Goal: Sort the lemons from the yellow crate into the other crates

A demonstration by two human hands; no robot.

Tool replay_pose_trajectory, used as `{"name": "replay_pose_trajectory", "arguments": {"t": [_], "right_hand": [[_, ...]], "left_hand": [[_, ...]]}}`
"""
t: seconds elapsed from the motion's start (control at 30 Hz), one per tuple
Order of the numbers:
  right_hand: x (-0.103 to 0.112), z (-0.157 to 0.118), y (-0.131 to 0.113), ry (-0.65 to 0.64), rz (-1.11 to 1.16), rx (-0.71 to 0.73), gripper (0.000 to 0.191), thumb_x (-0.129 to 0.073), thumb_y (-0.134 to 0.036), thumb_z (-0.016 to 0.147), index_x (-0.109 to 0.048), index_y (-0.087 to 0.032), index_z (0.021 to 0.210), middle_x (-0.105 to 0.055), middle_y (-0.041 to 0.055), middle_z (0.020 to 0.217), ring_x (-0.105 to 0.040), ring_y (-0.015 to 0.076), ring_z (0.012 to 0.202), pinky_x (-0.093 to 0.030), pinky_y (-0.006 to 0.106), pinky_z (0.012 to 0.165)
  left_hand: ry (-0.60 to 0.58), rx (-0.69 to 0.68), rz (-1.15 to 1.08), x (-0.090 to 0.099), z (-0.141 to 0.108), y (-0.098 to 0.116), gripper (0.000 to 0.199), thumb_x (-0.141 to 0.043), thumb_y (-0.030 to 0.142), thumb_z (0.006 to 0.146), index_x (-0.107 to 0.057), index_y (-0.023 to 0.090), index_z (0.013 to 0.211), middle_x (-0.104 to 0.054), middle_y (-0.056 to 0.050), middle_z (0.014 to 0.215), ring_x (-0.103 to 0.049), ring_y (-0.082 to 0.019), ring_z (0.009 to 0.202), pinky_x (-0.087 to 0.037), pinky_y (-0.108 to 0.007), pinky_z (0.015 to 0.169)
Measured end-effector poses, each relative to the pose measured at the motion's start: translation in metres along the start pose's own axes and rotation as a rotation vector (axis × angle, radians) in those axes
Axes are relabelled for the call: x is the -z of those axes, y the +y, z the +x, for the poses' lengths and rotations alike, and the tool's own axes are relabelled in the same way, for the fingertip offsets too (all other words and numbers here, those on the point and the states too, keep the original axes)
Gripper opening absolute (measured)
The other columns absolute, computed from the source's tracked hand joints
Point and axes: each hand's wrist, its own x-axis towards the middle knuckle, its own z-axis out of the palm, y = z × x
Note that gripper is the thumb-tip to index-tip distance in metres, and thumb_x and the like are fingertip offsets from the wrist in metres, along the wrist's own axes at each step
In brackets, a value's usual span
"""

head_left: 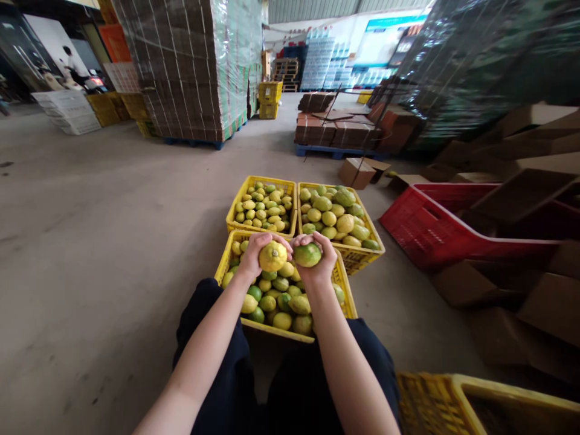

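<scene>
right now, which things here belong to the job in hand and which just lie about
Likely the job: yellow fruit in left hand; greener fruit in right hand; front fruit crate; two crates behind.
Seemingly lying about: red crate; small carton; wrapped stack.

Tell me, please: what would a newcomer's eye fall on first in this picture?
Probably the yellow fruit in the left hand and the greener fruit in the right hand, above a yellow crate of similar fruit. Two more such crates stand beyond it. A red crate to the right also stands out.

1 head camera, looking forward and down.
</scene>
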Motion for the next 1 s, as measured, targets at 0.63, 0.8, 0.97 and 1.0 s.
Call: {"name": "replay_pose_trajectory", "arguments": {"t": [0.63, 0.8, 0.97, 1.0], "right_hand": [[0.012, 0.021, 0.016, 0.285, 0.14, -0.318, 0.014, -0.051, -0.029, 0.085, -0.061, -0.02, 0.084, -0.069, 0.0035, 0.068, -0.066, 0.0167, 0.062, -0.059, 0.026, 0.054], [0.015, 0.026, 0.023, 0.326, 0.199, -0.385, 0.011, -0.05, -0.025, 0.089, -0.06, -0.021, 0.092, -0.069, 0.0027, 0.072, -0.068, 0.0174, 0.069, -0.062, 0.027, 0.054], [0.013, 0.029, 0.024, 0.338, 0.176, -0.402, 0.018, -0.045, -0.031, 0.097, -0.058, -0.02, 0.089, -0.069, 0.003, 0.068, -0.067, 0.0156, 0.063, -0.06, 0.024, 0.052], [0.012, 0.028, 0.025, 0.329, 0.146, -0.385, 0.018, -0.047, -0.031, 0.096, -0.058, -0.02, 0.087, -0.068, 0.0024, 0.067, -0.066, 0.0153, 0.062, -0.06, 0.024, 0.052]], "left_hand": [[0.525, 0.084, -0.191, -0.007, 0.016, 0.001, 0.036, -0.038, 0.036, 0.095, -0.068, 0.017, 0.1, -0.066, -0.006, 0.075, -0.065, -0.019, 0.063, -0.057, -0.029, 0.058], [0.472, 0.109, -0.195, -0.007, 0.016, 0.001, 0.031, -0.041, 0.034, 0.094, -0.068, 0.021, 0.1, -0.068, -0.006, 0.076, -0.067, -0.02, 0.069, -0.058, -0.029, 0.059], [0.484, 0.16, -0.168, -0.006, 0.013, 0.002, 0.045, -0.04, 0.043, 0.093, -0.068, 0.011, 0.108, -0.07, -0.012, 0.079, -0.07, -0.024, 0.071, -0.058, -0.031, 0.061], [0.471, 0.153, -0.165, -0.007, 0.012, 0.002, 0.046, -0.04, 0.043, 0.093, -0.068, 0.01, 0.108, -0.07, -0.013, 0.079, -0.071, -0.024, 0.072, -0.058, -0.032, 0.062]]}}
